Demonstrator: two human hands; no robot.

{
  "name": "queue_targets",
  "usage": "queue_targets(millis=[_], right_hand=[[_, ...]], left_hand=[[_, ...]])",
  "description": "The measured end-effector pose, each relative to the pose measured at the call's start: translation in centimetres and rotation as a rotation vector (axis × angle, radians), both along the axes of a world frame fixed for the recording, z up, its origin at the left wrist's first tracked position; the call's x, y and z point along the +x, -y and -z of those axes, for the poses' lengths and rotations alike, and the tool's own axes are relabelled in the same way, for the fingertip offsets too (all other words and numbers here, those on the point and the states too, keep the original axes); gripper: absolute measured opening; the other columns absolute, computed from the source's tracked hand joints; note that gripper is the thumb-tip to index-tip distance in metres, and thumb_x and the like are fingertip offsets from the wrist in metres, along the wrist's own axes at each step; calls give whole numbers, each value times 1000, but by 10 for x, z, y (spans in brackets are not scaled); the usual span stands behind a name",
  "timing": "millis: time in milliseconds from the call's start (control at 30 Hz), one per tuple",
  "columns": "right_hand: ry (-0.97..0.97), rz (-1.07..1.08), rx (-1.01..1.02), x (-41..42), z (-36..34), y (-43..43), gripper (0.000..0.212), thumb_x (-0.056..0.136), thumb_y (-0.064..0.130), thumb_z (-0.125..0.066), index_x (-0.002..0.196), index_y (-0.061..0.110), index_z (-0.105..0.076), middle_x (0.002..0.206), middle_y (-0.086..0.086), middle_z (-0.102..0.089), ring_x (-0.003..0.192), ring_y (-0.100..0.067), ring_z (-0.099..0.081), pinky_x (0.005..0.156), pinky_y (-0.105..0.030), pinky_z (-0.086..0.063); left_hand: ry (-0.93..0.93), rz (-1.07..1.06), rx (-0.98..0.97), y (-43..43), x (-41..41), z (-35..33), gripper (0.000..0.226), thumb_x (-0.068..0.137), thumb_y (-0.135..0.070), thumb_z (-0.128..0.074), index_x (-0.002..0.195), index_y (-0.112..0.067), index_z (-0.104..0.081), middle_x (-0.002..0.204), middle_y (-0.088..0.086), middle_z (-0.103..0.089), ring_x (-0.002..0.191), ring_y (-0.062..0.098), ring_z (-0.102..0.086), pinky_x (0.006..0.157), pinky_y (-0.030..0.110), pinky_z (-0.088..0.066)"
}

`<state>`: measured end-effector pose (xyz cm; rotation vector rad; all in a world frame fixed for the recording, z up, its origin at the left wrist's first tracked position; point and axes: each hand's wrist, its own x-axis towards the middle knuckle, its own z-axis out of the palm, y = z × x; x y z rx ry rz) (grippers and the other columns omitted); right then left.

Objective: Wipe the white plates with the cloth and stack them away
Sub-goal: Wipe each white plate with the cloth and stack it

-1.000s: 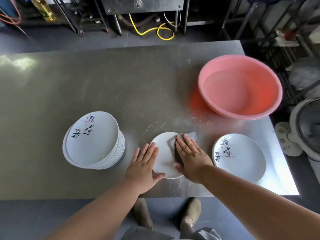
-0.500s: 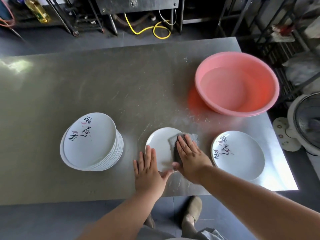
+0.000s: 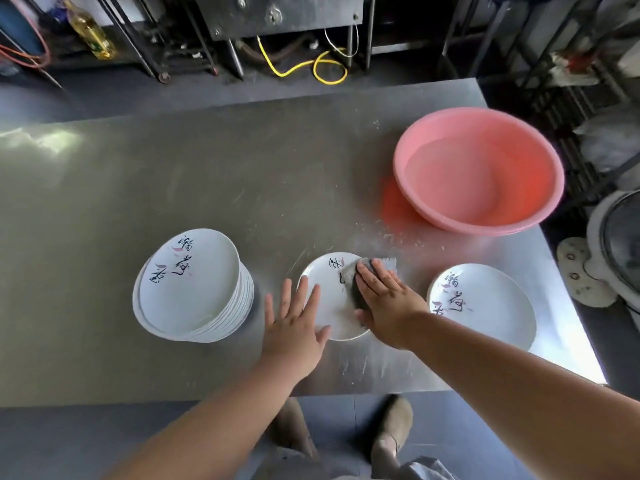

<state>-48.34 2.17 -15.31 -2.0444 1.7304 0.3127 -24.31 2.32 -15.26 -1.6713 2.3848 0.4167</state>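
Fingers point(image 3: 375, 278) of your right hand point(image 3: 386, 301) lie flat, pressing the grey cloth point(image 3: 382, 263) on the centre plate point(image 3: 325, 299); your left hand point(image 3: 294, 327), spread wide, steadies its near-left rim. Press evenly and sweep the whole face, rim included.

Back-of-house area of a commercial kitchen. A large stainless-steel worktable point(image 3: 207, 174) carries a tall stack of identical printed white plates point(image 3: 190, 289) and a pink plastic basin point(image 3: 478, 174). Behind it stand a metal appliance point(image 3: 277, 12) on legs, a yellow hose point(image 3: 330, 81) and a bottle of cooking oil point(image 3: 90, 31). 1 floor fan point(image 3: 620, 244) sits at right.
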Motion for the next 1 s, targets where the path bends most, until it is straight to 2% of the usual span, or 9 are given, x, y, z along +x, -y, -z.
queue_targets(millis=[100,200,400,533,633,733,833,933,1000], right_hand=[[47,124,-29,24,8,-43,84,103,58,-27,166,16,9,169,5,29,149,-17,42,125,-36,16],[41,91,38,44,8,-90,90,96,67,-14,166,15,10,169,2,29,147,-16,45,122,-37,20],[-33,31,6,8,-8,-20,83,106,62,-25,167,18,9,172,5,22,156,-19,28,126,-37,13],[0,87,2,17,3,-26,74,108,48,-31,168,19,1,173,6,19,157,-22,26,130,-45,-12],[104,122,-136,45,4,-76,69,97,36,-65,160,23,-40,171,1,-28,159,-31,-12,113,-53,-46],[210,66,-301,53,6,-96,55,82,23,-85,135,23,-70,144,-2,-64,141,-33,-54,100,-46,-56],[397,283,-272,47,-15,-75,22,91,15,-72,102,34,-76,110,5,-76,112,-24,-70,81,-32,-58],[587,628,-35,25,-40,-51,28,100,16,-49,81,35,-58,71,9,-68,59,-10,-64,57,-33,-52],[618,810,69,7,-52,-38,26,100,18,-42,84,23,-62,74,-3,-71,54,-20,-69,56,-38,-58]], left_hand=[[64,87,29,16,12,12,81,102,-70,-27,168,-33,3,169,-14,29,158,22,27,111,46,40],[44,61,2,5,13,21,80,101,-69,-32,168,-34,-4,169,-15,27,158,22,25,117,46,35],[32,-94,-4,-11,3,25,81,94,-77,-3,166,-40,6,171,-14,26,159,23,23,122,48,27],[-18,-249,-3,-23,-11,26,79,95,-75,-6,165,-42,5,171,-15,26,160,21,19,127,51,14],[-59,-317,26,-28,-19,26,78,99,-73,-21,166,-40,2,172,-15,23,161,24,14,128,52,10],[-57,-344,60,-30,-21,25,77,101,-72,-21,165,-40,8,170,-15,29,161,26,13,128,51,12],[-54,-327,85,-33,-18,18,77,103,-67,-28,165,-40,9,168,-15,32,160,30,7,128,51,10],[-62,-334,84,-31,-15,8,68,104,-67,-29,164,-41,-14,174,-14,11,157,26,-7,129,46,3],[-157,-372,41,-28,-13,-2,59,105,-61,-34,159,-38,-34,173,-10,-16,152,23,-21,127,42,-11]])
